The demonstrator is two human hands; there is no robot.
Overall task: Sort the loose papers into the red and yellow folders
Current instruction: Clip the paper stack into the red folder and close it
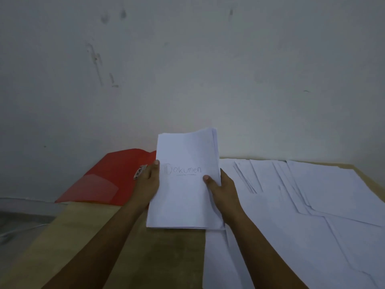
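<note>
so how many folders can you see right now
1: the red folder lies open on the table, left of the held stack of papers. No yellow folder shows; it may be hidden or out of frame.

Viewpoint: we look from the person's head, the only view we have.
Direction: we face forward and slightly down, toward a grey wall that fills the upper half.
Nearness: we sit close; both forearms rise from the bottom edge, and the left hand and right hand lie near the centre.
Coverage: the table spans the lower half, cut off at the bottom and right edges.
Lens: wide-angle, so the table's far edge bows.
Shared area: none, with a single view.
</note>
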